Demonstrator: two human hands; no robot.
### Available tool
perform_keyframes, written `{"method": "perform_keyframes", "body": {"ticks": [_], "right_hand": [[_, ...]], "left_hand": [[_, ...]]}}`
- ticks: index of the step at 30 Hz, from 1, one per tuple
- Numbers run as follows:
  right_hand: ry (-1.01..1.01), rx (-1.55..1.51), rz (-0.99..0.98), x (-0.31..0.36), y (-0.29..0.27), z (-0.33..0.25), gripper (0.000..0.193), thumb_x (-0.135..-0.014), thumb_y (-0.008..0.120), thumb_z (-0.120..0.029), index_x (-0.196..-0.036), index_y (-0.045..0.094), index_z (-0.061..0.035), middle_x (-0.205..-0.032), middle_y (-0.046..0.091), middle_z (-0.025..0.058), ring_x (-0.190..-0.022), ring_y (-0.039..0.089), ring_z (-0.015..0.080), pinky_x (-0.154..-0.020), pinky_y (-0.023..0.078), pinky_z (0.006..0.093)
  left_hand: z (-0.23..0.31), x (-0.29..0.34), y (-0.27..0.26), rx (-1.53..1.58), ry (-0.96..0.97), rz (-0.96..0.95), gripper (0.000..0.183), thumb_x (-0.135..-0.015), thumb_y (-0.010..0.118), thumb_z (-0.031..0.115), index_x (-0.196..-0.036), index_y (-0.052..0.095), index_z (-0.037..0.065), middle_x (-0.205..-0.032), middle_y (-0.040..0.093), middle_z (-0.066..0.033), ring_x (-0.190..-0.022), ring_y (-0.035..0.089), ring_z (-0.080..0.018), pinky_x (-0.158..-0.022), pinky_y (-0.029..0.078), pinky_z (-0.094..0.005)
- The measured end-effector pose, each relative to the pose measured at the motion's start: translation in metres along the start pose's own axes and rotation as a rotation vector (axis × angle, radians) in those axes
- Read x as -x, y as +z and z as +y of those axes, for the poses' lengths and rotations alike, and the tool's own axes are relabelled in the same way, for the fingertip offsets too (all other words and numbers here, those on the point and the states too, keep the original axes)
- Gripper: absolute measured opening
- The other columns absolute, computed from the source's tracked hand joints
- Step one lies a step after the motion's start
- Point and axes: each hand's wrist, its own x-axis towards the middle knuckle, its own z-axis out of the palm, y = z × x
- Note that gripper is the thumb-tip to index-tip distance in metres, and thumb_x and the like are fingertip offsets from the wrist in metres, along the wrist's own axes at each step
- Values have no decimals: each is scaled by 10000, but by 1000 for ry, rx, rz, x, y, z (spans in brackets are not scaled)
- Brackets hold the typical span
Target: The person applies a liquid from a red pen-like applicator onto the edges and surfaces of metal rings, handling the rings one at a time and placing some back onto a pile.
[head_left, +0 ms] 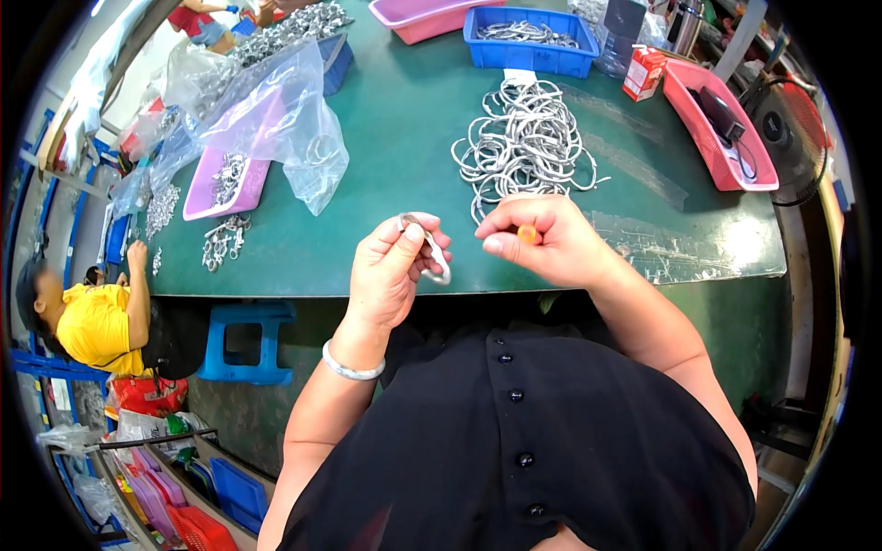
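My left hand (386, 266) is closed, pinching a curved silver metal hook (438, 266) between thumb and fingers, just above the near edge of the green table. To its right, my right hand (556, 243) is wrapped around a small tool with an orange-yellow handle (527, 234). Only the butt of that handle shows; the rest of the tool is hidden in my fist. The two hands are a short way apart. Right behind my right hand lies a tangled pile of silver curved metal hooks (528, 138) on the tabletop.
A blue bin of metal parts (533, 62) stands behind the pile. A pink basket (684, 87), a red carton (643, 73) and a fan (785, 133) are at right. Leftward are a pink tray (197, 197), plastic bag (317, 151), blue stool (241, 372) and person in yellow (101, 321).
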Motion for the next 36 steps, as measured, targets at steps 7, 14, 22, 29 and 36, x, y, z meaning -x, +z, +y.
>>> {"method": "perform_keyframes", "body": {"ticks": [7,14,22,29,36], "right_hand": [[-133,122,-28,2,2,-7,153,-680,685,-40,-817,617,-29,-668,540,56,-610,536,169,-546,419,272],[-251,198,66,3,-2,1,167,-668,681,26,-821,622,-4,-698,576,67,-595,536,159,-525,416,254],[-142,120,80,5,-4,4,167,-695,667,19,-856,631,-10,-711,579,56,-611,522,128,-540,396,234],[33,99,114,7,-4,3,189,-727,661,-14,-912,624,-30,-762,592,61,-676,564,118,-599,445,231],[5,173,189,11,-19,0,100,-763,624,-19,-862,620,-5,-766,591,54,-662,536,112,-595,429,223]], "left_hand": [[-2,2,6,-225,259,72,197,-879,505,111,-1007,560,-28,-874,610,-130,-750,609,-191,-676,510,-297],[8,11,10,-723,718,-7,156,-833,550,18,-976,569,-41,-925,580,-147,-822,598,-199,-714,505,-292],[16,14,25,-813,805,18,147,-769,601,-38,-916,610,-31,-831,601,-111,-678,559,-139,-578,446,-215],[25,10,17,-865,735,-11,93,-796,581,-15,-887,584,-37,-833,589,-101,-736,556,-147,-649,447,-235],[131,-45,-18,-1181,1107,364,85,-783,596,42,-850,600,-10,-736,597,-99,-673,572,-176,-623,444,-263]]}}
